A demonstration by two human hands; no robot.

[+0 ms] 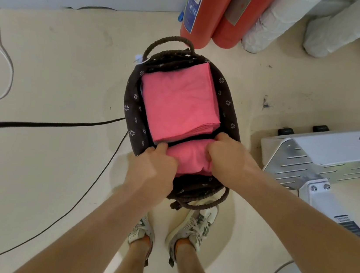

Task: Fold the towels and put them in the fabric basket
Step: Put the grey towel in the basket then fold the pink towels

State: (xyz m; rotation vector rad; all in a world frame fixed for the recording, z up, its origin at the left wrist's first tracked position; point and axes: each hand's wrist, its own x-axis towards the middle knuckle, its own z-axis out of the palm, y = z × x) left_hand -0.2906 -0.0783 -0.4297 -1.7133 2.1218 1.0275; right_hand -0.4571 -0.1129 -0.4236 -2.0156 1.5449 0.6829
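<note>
two pink stacks sit in the basket (130, 107) on the floor. my left hand (152, 167) and right hand (229, 156) grip the near towel (188, 158), fingers clenched on it, tucking it in. next: push down, let go.

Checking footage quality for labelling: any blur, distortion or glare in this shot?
Head view: wide-angle bending curves the wall edge and floor; left hand and right hand slightly soft, pink towels and fabric basket clear; lighting even, soft shadows, no glare.
</note>
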